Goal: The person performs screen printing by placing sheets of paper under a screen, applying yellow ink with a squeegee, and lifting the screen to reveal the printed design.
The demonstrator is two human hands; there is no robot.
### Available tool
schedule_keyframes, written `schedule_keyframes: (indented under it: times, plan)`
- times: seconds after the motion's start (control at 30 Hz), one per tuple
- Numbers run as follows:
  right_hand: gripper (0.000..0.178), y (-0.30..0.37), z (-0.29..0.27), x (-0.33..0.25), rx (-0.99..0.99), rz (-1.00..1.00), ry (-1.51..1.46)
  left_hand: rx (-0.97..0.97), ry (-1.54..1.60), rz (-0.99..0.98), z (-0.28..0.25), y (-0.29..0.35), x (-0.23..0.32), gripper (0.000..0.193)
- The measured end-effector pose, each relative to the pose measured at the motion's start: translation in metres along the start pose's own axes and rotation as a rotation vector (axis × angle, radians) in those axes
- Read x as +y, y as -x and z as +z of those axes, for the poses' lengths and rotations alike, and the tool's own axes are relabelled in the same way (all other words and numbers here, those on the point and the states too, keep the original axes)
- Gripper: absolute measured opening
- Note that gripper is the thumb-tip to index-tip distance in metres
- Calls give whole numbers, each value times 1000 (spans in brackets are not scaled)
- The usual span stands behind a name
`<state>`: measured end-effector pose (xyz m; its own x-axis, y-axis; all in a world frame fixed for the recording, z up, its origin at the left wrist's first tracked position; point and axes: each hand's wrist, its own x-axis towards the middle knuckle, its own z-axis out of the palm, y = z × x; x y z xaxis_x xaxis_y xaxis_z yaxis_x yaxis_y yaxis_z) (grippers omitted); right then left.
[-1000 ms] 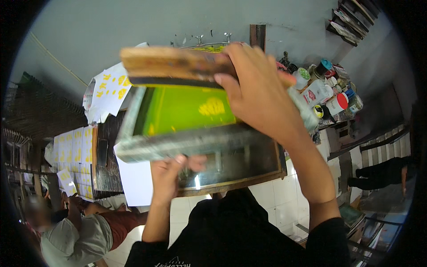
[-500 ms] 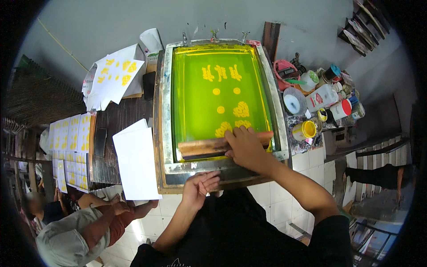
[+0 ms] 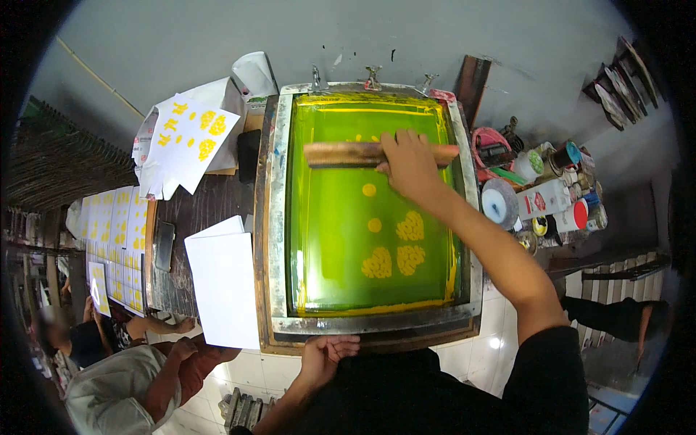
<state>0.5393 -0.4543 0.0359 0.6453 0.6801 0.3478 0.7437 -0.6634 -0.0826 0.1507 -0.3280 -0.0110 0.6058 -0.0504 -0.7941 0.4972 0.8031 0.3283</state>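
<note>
My right hand (image 3: 411, 161) grips the wooden squeegee (image 3: 341, 154), which lies crosswise over the far part of a green printing screen (image 3: 333, 239) in a metal frame (image 3: 475, 246). Yellow heart-like clusters and dots show on the mesh nearer to me. The squeegee and my hand cover most of the yellow characters at the far end. My left hand (image 3: 328, 358) has its fingers curled together at the near edge of the wooden base (image 3: 406, 342) under the frame; I see nothing in it.
White sheets (image 3: 221, 290) lie left of the screen, with yellow-printed sheets (image 3: 196, 130) behind them. A phone (image 3: 165, 245) lies on the dark table. Ink tubs and bottles (image 3: 544, 199) crowd the right side. Other people (image 3: 138, 380) are at the lower left.
My right hand has pushed the squeegee from the near end of the screen to the far end, uncovering the near yellow shapes. My left hand stays by the near edge. The view has shifted.
</note>
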Motion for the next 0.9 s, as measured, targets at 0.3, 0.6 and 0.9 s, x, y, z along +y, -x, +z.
schedule_keyframes:
  times: [0.3, 0.6, 0.9]
  plan:
    - [46, -92, 23, 67, -154, -18, 26, -58, 26, 103, -9, -1, -14, 34]
    - [36, -115, 23, 85, -66, 43, 9, -111, 74, 170, -9, 1, -12, 27]
    - [39, -77, 6, 56, -289, 44, -16, -199, 69, 168, -11, -3, -12, 29]
